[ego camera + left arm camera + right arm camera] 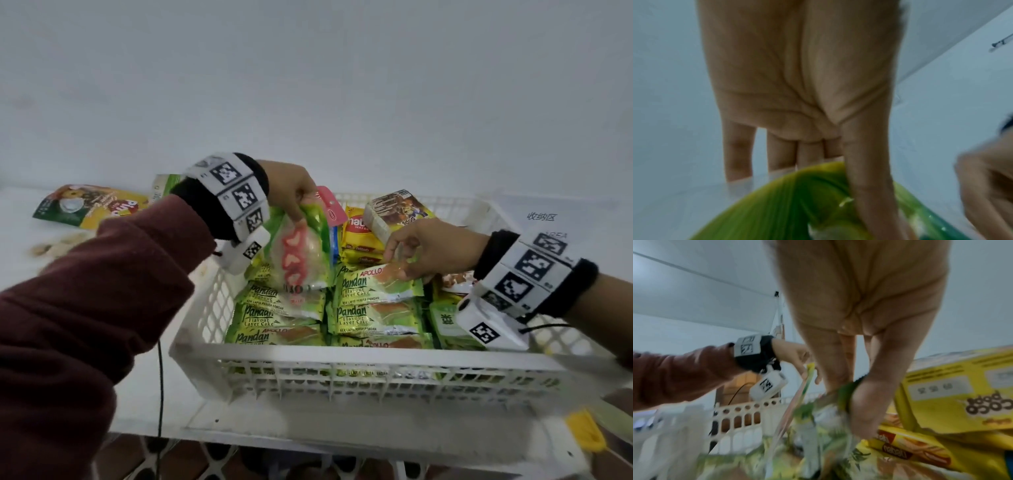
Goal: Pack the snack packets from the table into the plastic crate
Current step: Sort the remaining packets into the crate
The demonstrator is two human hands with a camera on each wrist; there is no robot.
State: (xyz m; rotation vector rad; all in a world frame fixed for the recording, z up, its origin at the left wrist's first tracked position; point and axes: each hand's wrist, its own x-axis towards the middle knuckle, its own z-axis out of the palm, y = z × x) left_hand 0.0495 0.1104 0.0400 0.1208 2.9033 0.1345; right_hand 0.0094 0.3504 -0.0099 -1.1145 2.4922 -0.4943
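A green-topped snack bag [301,250] with red shapes showing through its clear front hangs upright, long axis vertical, over the left rear part of a white plastic crate [342,363], its lower end touching or just above the Pandan cake packets [373,308] stacked there. The left hand [291,192] pinches the bag by its top edge, thumb on one face and fingers behind, as the left wrist view shows; it is the hand that carries the bag, and the way down is straight below it. The right hand [421,253] reaches in from the other side, thumb and fingers clamped on the end of the topmost Pandan packet [380,281] just beside the bag, likely shifting it to open a slot. Behind them lie yellow wafer packs [359,233] and a tilted cereal box [394,212] against the crate's far wall. The crate, already mostly full, sits on a white table [137,394], where a yellow and green pouch [85,209] lies well to the left, not yet packed. A pale bare wall fills the background, and a dark cable [159,387] drops past the table's near edge.
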